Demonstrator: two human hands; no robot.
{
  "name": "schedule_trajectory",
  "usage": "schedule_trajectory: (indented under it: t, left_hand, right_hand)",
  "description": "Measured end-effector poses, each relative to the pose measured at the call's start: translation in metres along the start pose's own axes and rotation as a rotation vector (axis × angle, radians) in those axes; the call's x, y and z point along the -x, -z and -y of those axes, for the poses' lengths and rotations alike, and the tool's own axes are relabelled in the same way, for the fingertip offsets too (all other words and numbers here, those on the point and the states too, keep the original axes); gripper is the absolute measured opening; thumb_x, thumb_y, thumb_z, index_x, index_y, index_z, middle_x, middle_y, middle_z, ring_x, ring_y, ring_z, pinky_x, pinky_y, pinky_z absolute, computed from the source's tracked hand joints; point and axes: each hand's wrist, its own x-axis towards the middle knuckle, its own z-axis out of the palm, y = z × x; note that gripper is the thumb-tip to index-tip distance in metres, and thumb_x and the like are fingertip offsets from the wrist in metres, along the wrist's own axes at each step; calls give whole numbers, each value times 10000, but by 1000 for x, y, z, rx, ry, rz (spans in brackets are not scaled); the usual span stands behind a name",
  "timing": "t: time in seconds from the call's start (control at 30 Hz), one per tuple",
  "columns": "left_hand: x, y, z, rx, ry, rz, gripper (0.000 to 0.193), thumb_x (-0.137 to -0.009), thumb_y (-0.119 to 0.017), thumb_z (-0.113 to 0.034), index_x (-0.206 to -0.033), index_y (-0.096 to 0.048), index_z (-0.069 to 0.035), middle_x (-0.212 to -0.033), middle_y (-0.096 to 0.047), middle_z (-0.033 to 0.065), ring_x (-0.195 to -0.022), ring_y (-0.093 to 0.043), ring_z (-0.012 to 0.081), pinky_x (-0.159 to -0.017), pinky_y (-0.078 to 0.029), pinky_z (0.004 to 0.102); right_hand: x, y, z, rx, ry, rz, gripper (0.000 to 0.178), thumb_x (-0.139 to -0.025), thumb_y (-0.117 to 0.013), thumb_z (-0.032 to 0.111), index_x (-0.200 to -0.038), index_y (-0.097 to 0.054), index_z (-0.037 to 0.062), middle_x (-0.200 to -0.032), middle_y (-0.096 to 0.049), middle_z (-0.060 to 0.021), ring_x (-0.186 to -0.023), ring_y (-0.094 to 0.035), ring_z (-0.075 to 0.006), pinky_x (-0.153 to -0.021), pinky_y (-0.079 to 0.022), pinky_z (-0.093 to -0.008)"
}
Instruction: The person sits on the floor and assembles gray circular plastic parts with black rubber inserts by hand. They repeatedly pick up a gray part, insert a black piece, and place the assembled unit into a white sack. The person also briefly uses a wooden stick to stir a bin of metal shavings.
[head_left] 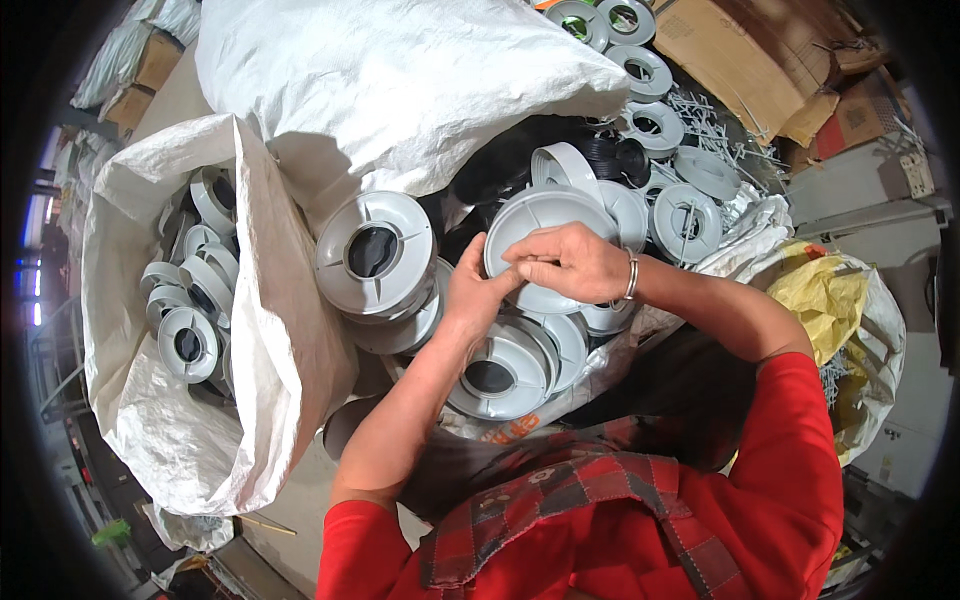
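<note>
A round grey plastic flange (550, 212) lies tilted between my hands, its broad face up. My left hand (476, 284) grips its left edge, with the thumb reaching toward the right hand. My right hand (578, 262), a metal bangle at the wrist, is closed over the flange's near side; its fingertips are pinched, and what they hold is hidden. Just left of my hands stands a stack of grey spools (374, 252) with dark cores. More grey flanged spools (500, 375) sit under my wrists, above my lap. Behind the flange, a grey ring (565, 165) stands on edge.
An open white woven sack (270, 330) at left holds several grey spools (188, 344). A large white sack (400, 80) bulges at the back. Farther right lie loose grey flanges (687, 222), thin grey rods (725, 130), cardboard (720, 60) and a yellow bag (822, 295).
</note>
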Motion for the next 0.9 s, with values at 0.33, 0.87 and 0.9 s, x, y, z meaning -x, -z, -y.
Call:
schedule_trajectory:
  t: [0.33, 0.87, 0.9]
  left_hand:
    - [-17, -6, -21, -34, 53, -291, 276, -881, -562, -194, -1084, -591, -8, -802, -614, 14, -628, -554, 76, -510, -431, 207]
    - [-6, -28, 22, -1386, -694, 211, 772, -577, -833, -285, -1256, -521, -89, -1335, -428, 159, -1297, -306, 402, -1101, -221, 453]
    - [-6, -32, 18, -1422, -731, 215, 800, -556, -839, -295, -1264, -521, -102, -1330, -433, 146, -1302, -311, 373, -1103, -221, 460]
  right_hand:
    - [-72, 81, -19, -264, -551, -635, 171, -807, -694, 152, -785, -615, 1, -611, -570, -28, -389, -425, -50, -342, -298, -193]
    - [-20, 117, -141, 971, -437, -143, 168, -754, -594, 122, -895, -658, 58, -952, -620, -204, -926, -595, -368, -821, -491, -435]
    - [-15, 121, -142, 953, -390, -176, 139, -728, -571, 78, -832, -663, 65, -894, -628, -202, -878, -610, -371, -777, -491, -457]
